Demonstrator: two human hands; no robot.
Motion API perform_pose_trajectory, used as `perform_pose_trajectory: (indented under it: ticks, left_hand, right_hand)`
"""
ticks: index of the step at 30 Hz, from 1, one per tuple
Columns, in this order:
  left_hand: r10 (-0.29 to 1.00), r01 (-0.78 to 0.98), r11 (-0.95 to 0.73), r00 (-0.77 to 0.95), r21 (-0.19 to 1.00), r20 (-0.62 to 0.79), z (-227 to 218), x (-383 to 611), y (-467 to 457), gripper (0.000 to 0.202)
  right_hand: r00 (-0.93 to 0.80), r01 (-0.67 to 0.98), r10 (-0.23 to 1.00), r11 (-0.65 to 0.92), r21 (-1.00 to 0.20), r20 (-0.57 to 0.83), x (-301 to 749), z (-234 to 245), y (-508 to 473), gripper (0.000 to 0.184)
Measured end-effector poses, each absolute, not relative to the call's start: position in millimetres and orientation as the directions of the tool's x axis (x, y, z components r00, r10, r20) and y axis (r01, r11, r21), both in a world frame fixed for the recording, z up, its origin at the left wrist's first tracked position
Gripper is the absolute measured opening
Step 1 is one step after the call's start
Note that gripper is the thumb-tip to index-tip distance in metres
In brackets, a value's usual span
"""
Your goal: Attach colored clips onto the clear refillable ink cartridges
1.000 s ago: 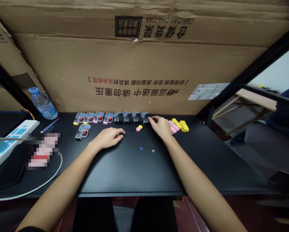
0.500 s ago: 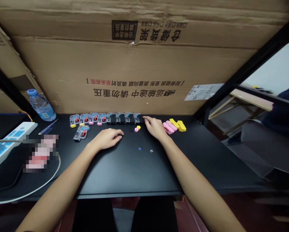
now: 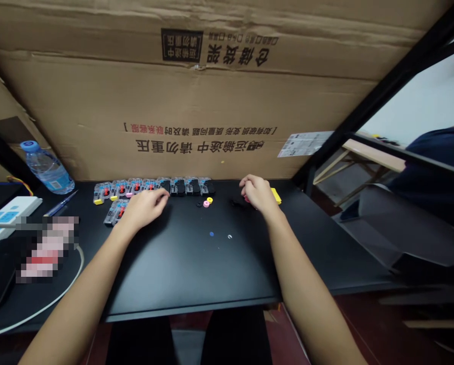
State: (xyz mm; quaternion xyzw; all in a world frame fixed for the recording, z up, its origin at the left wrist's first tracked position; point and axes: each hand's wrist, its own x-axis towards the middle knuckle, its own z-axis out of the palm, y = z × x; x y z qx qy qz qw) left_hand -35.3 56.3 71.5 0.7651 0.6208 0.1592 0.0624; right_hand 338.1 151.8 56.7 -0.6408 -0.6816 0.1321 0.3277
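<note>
My left hand [image 3: 145, 207] lies on the black table [image 3: 196, 263], fingers loosely apart. Its fingertips touch the row of small cartridges [image 3: 154, 186] where the clear ones with red parts meet the black ones [image 3: 185, 187]. One more clear cartridge [image 3: 111, 214] lies in front of the row, half under that hand. My right hand [image 3: 258, 194] is curled over the pink blocks, with a bit of pink [image 3: 246, 199] showing at the thumb. A yellow block [image 3: 276, 195] sticks out behind it. Between my hands lie black, pink [image 3: 206, 204] and yellow [image 3: 210, 199] rings.
A big cardboard box [image 3: 212, 101] stands as a wall behind the table. At the left are a water bottle [image 3: 46, 170], a screwdriver [image 3: 60, 205], a power strip [image 3: 6, 215] and a white cable [image 3: 55, 296]. A person in dark blue [image 3: 432, 162] sits at the right.
My left hand has moved up and left from the bare table to the cartridge row. My right hand has left the row's right end and now covers the pink blocks.
</note>
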Motion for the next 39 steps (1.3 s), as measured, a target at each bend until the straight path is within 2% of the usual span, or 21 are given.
perform_pose_trajectory:
  ticks: [4,7,9,11,13,16,18,20,23,26,28,31,34,37,39]
  left_hand:
    - [0.977,0.982,0.14,-0.158,0.128,0.144,91,-61,54,0.044]
    - [0.928,0.931,0.351,-0.359,0.096,0.093,98,-89,51,0.052]
    - [0.888,0.887,0.451,-0.457,0.095,0.055,100,-109,51,0.054]
    - [0.868,0.864,0.496,-0.497,0.082,-0.005,99,-129,52,0.055]
    - [0.867,0.867,0.492,-0.482,0.075,-0.126,97,-145,55,0.051]
    - [0.879,0.886,0.421,-0.345,0.196,-0.329,93,-156,59,0.045]
    - [0.892,0.88,0.362,-0.231,0.309,-0.389,88,-151,61,0.046]
    - [0.913,0.864,0.292,-0.123,0.411,-0.39,82,-137,63,0.048]
    - [0.911,0.848,0.206,0.017,0.489,-0.412,73,-103,64,0.05]
    - [0.931,0.829,0.057,0.158,0.556,-0.331,66,-66,62,0.05]
    - [0.945,0.839,0.006,0.174,0.544,-0.278,64,-47,60,0.051]
    - [0.959,0.891,-0.069,0.182,0.449,-0.215,63,-30,57,0.057]
    - [0.981,0.93,-0.146,0.18,0.336,-0.074,63,-26,56,0.055]
    - [0.989,0.938,-0.144,0.14,0.314,0.037,64,-25,55,0.05]
    - [0.991,0.935,-0.133,0.114,0.328,0.076,65,-24,54,0.046]
  right_hand:
    - [-0.067,0.827,0.994,0.105,-0.552,0.088,329,55,151,0.025]
    - [-0.109,0.873,0.993,0.078,-0.482,-0.037,319,58,145,0.022]
    - [-0.12,0.868,0.988,0.056,-0.493,-0.099,313,61,141,0.021]
    - [-0.135,0.841,0.975,0.018,-0.541,-0.177,310,63,136,0.018]
    - [-0.167,0.806,0.95,-0.022,-0.591,-0.263,307,64,133,0.016]
    - [-0.229,0.754,0.905,-0.068,-0.654,-0.358,302,65,127,0.015]
    - [-0.283,0.715,0.882,-0.068,-0.696,-0.377,296,64,122,0.016]
    - [-0.354,0.654,0.861,-0.05,-0.755,-0.364,288,64,117,0.017]
    - [-0.454,0.549,0.825,-0.038,-0.835,-0.336,276,65,110,0.019]
    - [-0.475,0.525,0.827,-0.009,-0.851,-0.301,269,64,107,0.021]
    - [-0.47,0.551,0.859,0.106,-0.828,-0.202,265,61,106,0.02]
    - [-0.431,0.618,0.896,0.377,-0.69,0.104,257,54,105,0.019]
    - [-0.4,0.718,0.857,0.514,-0.469,0.325,245,45,100,0.022]
    - [-0.474,0.763,0.802,0.58,-0.284,0.363,235,37,96,0.026]
    - [-0.503,0.775,0.797,0.587,-0.233,0.334,233,33,95,0.027]
